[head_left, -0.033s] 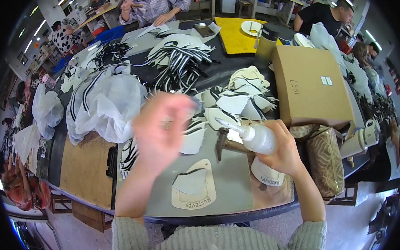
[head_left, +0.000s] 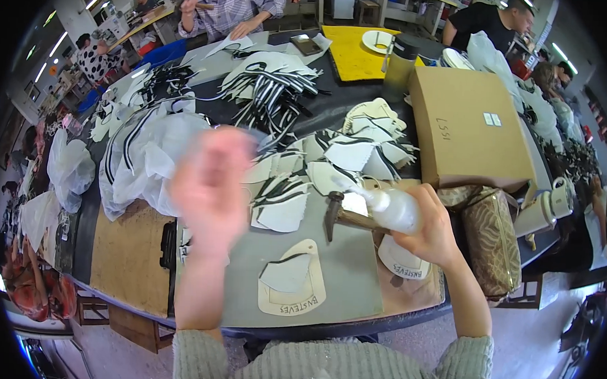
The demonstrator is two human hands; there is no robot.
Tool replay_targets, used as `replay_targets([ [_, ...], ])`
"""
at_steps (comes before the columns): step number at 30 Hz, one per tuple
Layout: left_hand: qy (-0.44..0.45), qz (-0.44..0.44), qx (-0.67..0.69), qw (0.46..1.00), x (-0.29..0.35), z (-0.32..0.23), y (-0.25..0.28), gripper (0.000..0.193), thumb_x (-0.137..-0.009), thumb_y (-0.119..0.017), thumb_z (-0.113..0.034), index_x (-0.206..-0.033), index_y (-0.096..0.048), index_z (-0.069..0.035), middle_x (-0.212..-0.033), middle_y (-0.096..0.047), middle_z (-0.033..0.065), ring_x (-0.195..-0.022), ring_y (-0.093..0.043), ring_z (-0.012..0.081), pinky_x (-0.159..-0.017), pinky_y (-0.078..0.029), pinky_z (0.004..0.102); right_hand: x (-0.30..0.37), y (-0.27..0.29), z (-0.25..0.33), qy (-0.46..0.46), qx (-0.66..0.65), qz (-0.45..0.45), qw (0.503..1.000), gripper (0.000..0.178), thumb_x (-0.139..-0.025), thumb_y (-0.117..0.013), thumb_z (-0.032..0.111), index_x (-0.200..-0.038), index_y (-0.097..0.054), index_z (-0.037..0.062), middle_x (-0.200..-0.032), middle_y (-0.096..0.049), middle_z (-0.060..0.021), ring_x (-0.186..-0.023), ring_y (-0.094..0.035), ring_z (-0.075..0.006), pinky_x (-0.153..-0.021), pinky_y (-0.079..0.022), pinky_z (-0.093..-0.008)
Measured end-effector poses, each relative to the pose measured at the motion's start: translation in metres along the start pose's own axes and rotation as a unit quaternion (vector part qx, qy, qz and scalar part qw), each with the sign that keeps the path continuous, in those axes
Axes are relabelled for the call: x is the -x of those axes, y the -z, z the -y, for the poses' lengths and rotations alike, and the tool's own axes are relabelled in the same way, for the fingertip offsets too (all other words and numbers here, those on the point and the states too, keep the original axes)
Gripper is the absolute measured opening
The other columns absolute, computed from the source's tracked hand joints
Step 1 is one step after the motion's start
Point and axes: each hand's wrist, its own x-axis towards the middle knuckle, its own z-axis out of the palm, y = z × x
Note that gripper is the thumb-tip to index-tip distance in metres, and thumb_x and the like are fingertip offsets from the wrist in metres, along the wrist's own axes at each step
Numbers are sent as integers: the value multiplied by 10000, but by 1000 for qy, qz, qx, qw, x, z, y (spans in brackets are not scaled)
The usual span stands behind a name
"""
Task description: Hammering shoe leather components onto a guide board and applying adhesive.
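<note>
The right hand (head_left: pixel 432 225) holds a white squeeze bottle (head_left: pixel 399 211) above the counter (head_left: pixel 331 109), its fingers wrapped around the body and the nozzle aimed up and to the left. The left hand (head_left: pixel 212 192) is raised on the other side, near a large plastic bag (head_left: pixel 183 160); it is badly blurred, and I cannot tell how wide its fingers stand or whether they hold anything. Between the forearms, on a grey board (head_left: pixel 343 286), lies a cream template (head_left: pixel 304 301) with a rounded tab at its upper end, and a white patch (head_left: pixel 287 273) with a dark upper edge rests on it. A hammer (head_left: pixel 331 218) lies just left of the bottle, and a second template (head_left: pixel 403 259) lies below the right hand, partly covered by it. Beyond the board's near part are white pieces (head_left: pixel 349 154) with black edges, loosely heaped, and farther off a bundle of striped strips (head_left: pixel 274 86). To the right stand a carton (head_left: pixel 472 129) and, nearer, a patterned pouch (head_left: pixel 494 245). A dark-capped tumbler (head_left: pixel 399 72) stands beside a yellow sheet (head_left: pixel 346 56) at the far side, where a co-worker in a checked shirt (head_left: pixel 247 4) sits.
</note>
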Motion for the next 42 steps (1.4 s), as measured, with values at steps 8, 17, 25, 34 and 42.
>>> replay_targets([
  [8, -3, 233, -129, 964, 81, 14, -58, 272, -870, -726, -139, -1101, -652, -16, -1060, -645, 111, -798, -650, 183, -652, -496, 264, 65, -13, 1, -201, -316, -52, 926, 575, -658, -762, 107, -1187, -563, 0, -1024, -637, -97, -969, -599, -184, -875, -480, -344],
  [17, 151, 273, 207, 927, 63, -56, -48, 784, -775, -836, -338, -1369, -432, -24, -1238, -601, 172, -1078, -654, 260, -817, -549, 355, 43, -52, 71, -53, -264, -71, 960, 718, -667, -834, 115, -1275, -468, 4, -1129, -553, -146, -1065, -574, -277, -951, -457, -401],
  [25, 137, 140, 225, 954, 61, -43, -39, 906, -762, -852, -348, -1436, -345, -17, -1201, -636, 188, -1123, -643, 279, -918, -502, 408, 26, -66, 96, -175, -744, 5, 645, 906, -856, -729, 471, -1515, -256, 67, -1456, -431, -144, -1295, -502, -318, -1059, -458, -444],
  [34, 176, 317, -141, 921, 152, -5, 25, 578, -775, -802, -302, -1234, -599, -15, -1057, -644, 175, -974, -615, 358, -876, -474, 429, 59, -34, 50, -108, -616, -203, 754, 984, -762, -814, 241, -1521, -232, 9, -1305, -531, -148, -1248, -532, -284, -1099, -401, -428],
  [42, 344, 331, -81, 875, 153, -3, 23, 305, -791, -776, -194, -939, -594, 1, -758, -625, 93, -702, -606, 251, -663, -473, 361, 68, -35, 40, -107, -644, -185, 734, 785, -813, -780, 254, -1433, -380, -14, -1314, -549, -146, -1222, -559, -271, -1052, -459, -413],
])
